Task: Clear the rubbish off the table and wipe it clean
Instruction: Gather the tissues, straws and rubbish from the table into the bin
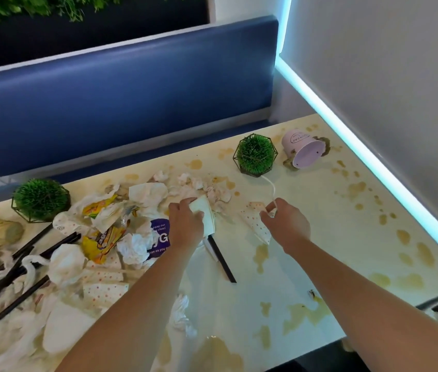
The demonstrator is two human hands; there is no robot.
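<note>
My left hand (185, 224) grips a folded white paper (204, 210) near the middle of the cream table (346, 237). My right hand (285, 224) pinches a thin white cord (271, 187) and lies over a polka-dot paper cup (252, 218) flattened on its side. A black straw (222, 260) lies just below my left hand. Crumpled tissues (148, 194), yellow wrappers (102, 241), a purple-printed paper (160, 234) and more black straws (11, 296) pile up on the left half. Brownish spill stains (303, 314) dot the right half.
Two green grass balls in black wire frames stand at the left (40, 200) and the far middle (256, 154). A pink bucket (302, 147) lies tipped over at the far right. A blue bench (121, 103) runs behind the table; a wall with a cyan light strip (360, 146) borders the right.
</note>
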